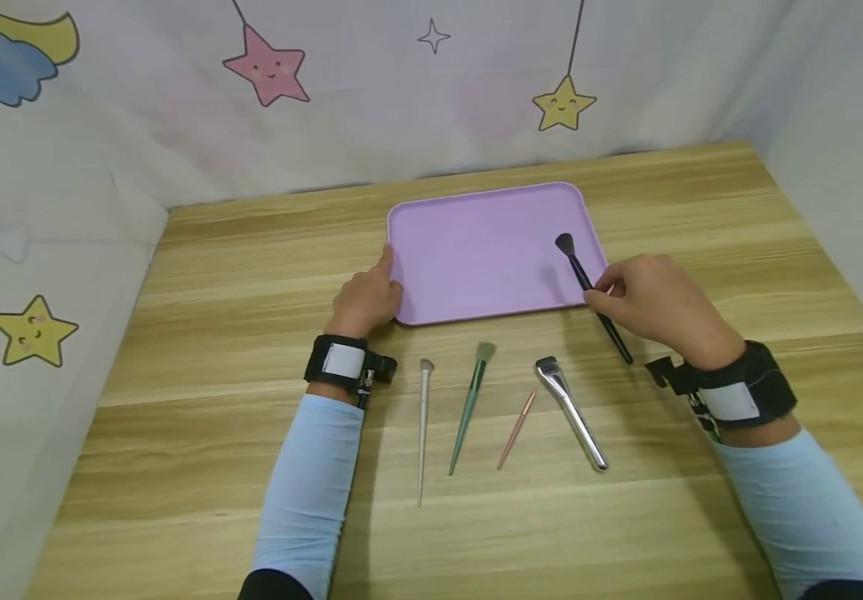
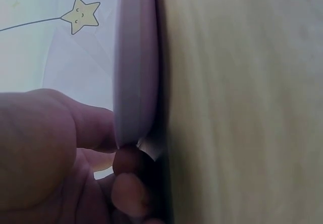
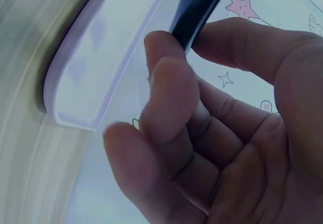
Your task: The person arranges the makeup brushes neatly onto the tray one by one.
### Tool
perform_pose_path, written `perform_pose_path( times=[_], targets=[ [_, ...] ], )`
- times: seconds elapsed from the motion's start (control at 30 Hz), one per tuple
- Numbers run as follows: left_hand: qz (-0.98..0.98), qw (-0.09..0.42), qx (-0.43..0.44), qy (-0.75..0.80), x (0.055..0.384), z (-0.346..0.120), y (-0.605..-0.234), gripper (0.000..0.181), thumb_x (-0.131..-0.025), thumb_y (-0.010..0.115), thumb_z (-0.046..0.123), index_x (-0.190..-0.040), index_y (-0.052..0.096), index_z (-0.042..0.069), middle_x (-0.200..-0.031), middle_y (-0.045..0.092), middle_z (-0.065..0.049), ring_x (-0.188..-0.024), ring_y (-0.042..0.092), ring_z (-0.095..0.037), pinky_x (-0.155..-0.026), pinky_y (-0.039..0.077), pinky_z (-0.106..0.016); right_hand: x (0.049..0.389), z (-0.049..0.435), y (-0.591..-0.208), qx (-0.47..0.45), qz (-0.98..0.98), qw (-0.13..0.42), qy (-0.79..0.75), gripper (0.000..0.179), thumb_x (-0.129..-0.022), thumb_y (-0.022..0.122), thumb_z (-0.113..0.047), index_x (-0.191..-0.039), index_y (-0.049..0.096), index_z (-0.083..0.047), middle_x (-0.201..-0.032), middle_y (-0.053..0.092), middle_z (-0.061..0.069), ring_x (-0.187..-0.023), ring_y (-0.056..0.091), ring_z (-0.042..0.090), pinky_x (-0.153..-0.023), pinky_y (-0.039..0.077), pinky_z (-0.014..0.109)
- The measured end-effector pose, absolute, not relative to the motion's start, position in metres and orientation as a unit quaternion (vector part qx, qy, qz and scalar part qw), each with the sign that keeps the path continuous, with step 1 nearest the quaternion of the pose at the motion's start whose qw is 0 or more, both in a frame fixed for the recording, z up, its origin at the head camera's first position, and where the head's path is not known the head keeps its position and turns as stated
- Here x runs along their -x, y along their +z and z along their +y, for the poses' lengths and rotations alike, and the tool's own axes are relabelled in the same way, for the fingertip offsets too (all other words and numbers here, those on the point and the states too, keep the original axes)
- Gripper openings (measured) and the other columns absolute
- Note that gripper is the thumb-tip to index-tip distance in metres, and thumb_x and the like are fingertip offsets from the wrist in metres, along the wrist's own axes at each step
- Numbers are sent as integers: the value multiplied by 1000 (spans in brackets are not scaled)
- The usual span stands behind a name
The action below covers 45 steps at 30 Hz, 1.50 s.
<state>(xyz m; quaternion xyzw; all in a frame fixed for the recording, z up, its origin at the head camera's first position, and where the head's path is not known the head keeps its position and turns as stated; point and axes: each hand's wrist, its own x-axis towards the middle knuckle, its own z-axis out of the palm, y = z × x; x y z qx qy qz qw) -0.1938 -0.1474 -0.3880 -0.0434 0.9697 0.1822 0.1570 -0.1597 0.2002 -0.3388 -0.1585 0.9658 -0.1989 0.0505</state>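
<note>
My left hand (image 1: 367,300) holds the left rim of a shallow lilac tray (image 1: 476,254), with its index finger lying along the edge. In the left wrist view the thumb touches the tray's side (image 2: 135,67) and other fingers curl near its corner. My right hand (image 1: 656,300) pinches the handle of a black makeup brush (image 1: 579,273) between thumb and fingers. The brush slants over the tray's near right corner, its dark bristle head above the tray and a shadow below. In the right wrist view the black handle (image 3: 199,12) runs up from the fingertips.
Before the tray lie a pale thin brush (image 1: 423,425), a green brush (image 1: 469,408), a small pink brush (image 1: 517,429) and a silver flat-headed brush (image 1: 574,412). A white curtain (image 1: 371,100) with stars hangs behind the wooden table (image 1: 251,292).
</note>
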Motion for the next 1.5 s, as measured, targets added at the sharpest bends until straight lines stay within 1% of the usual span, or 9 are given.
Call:
perform_pose_path(
  times=[0.2,0.33,0.57,0.67,0.9,1.03,1.2,1.33,1.5],
  targets=[
    [970,153,48,180,193,-147,-389,63,-98,32,30,-156,7,23,-137,52,-22,-83,56,-32,-59,39,-35,165,198,-339,158,968,41,-193,27,-87,63,-25,-87,75,-1,-67,66,7,-53,51,17,-48,38,28],
    [971,150,51,180,193,-147,-389,63,-98,32,30,-156,8,24,-137,52,-22,-84,56,-32,-59,39,-35,172,197,-340,156,967,36,-196,28,-87,64,-26,-89,75,0,-68,66,8,-52,51,17,-48,37,28],
    [971,154,50,178,193,-147,-391,64,-98,33,31,-156,7,23,-134,54,-22,-80,57,-31,-58,40,-35,180,199,-342,147,968,44,-199,32,-88,64,-29,-91,75,1,-75,69,12,-57,54,19,-50,37,29],
    [971,153,47,178,193,-147,-392,64,-98,33,31,-156,7,23,-134,54,-22,-82,56,-31,-58,40,-35,184,199,-343,144,968,42,-203,32,-88,64,-29,-91,74,1,-74,68,12,-56,53,19,-49,37,29],
    [971,152,40,181,196,-148,-392,65,-97,33,29,-156,8,22,-138,52,-19,-77,55,-29,-57,39,-34,190,200,-348,131,968,34,-214,33,-88,63,-30,-93,74,1,-77,69,14,-58,55,20,-50,38,30],
    [970,151,35,185,196,-148,-392,66,-96,35,29,-156,9,21,-144,48,-17,-83,55,-30,-59,40,-35,194,201,-351,120,968,35,-217,34,-88,63,-30,-94,73,2,-77,69,15,-59,55,21,-50,38,30],
    [970,155,33,184,195,-147,-390,66,-96,35,31,-156,9,21,-146,46,-15,-90,57,-32,-63,42,-36,198,203,-355,112,968,40,-221,34,-88,64,-30,-93,73,2,-74,68,15,-57,55,21,-48,38,30],
    [970,153,32,184,195,-148,-390,66,-96,36,30,-156,9,20,-149,44,-14,-95,55,-32,-67,43,-38,201,205,-358,107,968,39,-223,34,-88,64,-30,-93,73,2,-78,68,16,-60,56,22,-50,38,30],
    [971,146,31,188,196,-148,-392,67,-95,36,30,-156,10,20,-146,46,-14,-90,56,-31,-63,42,-37,205,206,-359,106,967,37,-228,33,-87,65,-30,-92,73,2,-78,68,15,-61,56,23,-50,38,30]
  ],
)
